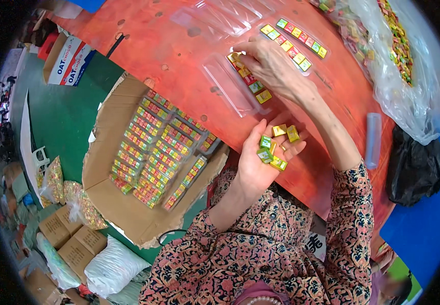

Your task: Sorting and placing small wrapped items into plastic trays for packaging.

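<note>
My left hand (254, 165) is palm up near the table's front edge, fingers spread. Several small green and yellow box-shaped pieces (266, 143) lie on its palm and fingers. Farther away, my right hand (271, 66) bends over a transparent plastic tray (225, 86). Its fingertips pinch at a small yellow cube (236, 57) at the far end of the row in that tray; the hand partly hides this row. Red, green and yellow cubes (250, 81) fill the rest of it. Just beyond stand two filled rows of cubes (301, 38) in transparent trays.
A large open carton (103, 168) at the left holds many filled trays. More transparent trays (230, 15) lie at the table's far side. A big plastic bag of loose cubes (403, 56), a black bag (416, 168) and a transparent tube-like tray (372, 140) are at the right.
</note>
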A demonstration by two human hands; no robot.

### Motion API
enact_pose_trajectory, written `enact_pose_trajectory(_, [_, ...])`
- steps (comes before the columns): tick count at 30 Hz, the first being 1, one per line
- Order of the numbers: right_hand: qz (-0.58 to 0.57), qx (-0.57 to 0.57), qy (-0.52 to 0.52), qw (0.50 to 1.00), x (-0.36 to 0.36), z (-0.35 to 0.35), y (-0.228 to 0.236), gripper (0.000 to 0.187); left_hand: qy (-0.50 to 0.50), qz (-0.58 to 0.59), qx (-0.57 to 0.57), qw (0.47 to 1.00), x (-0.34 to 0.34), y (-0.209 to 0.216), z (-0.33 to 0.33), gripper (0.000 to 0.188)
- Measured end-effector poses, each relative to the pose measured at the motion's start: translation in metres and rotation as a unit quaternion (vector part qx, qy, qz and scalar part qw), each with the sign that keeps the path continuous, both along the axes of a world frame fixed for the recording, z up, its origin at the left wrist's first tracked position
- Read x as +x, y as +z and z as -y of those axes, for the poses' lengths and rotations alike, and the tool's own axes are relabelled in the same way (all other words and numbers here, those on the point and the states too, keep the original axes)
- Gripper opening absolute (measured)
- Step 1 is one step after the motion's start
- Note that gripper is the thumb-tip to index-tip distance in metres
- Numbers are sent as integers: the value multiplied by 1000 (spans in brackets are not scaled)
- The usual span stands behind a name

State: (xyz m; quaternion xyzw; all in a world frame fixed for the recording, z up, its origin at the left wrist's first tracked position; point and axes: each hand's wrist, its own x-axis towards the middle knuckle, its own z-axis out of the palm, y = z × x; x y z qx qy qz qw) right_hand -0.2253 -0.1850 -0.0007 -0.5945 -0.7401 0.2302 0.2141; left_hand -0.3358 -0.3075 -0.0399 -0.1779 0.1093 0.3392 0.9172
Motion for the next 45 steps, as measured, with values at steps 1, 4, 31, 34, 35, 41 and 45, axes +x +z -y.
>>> enact_pose_trajectory(1, [24,5,8,1000,1,-1,-1,23,0,0,0,1000,1,-2,1,40])
enact_pose_trajectory(4, [58,1,26,998,3,-4,-3,22,11,-24,-33,999,3,-4,1,36])
enact_pose_trajectory(31, [-152,62,-122,979,0,-9,-25,16,12,0,12,1000,2,0,-2,44])
enact_pose_trajectory(34, [-196,88,-135,967,-2,-8,-28,14,14,41,3,999,2,0,-1,44])
enact_pose_trajectory(35, [-232,91,-135,959,-3,-7,-30,14,14,45,6,999,2,-1,-1,44])
enact_pose_trajectory(41, [-344,38,-161,924,10,-10,-36,18,2,45,21,999,6,-1,-2,45])
enact_pose_trajectory(45, [-560,-249,-87,786,33,10,5,25,0,-31,46,998,1,2,-3,46])
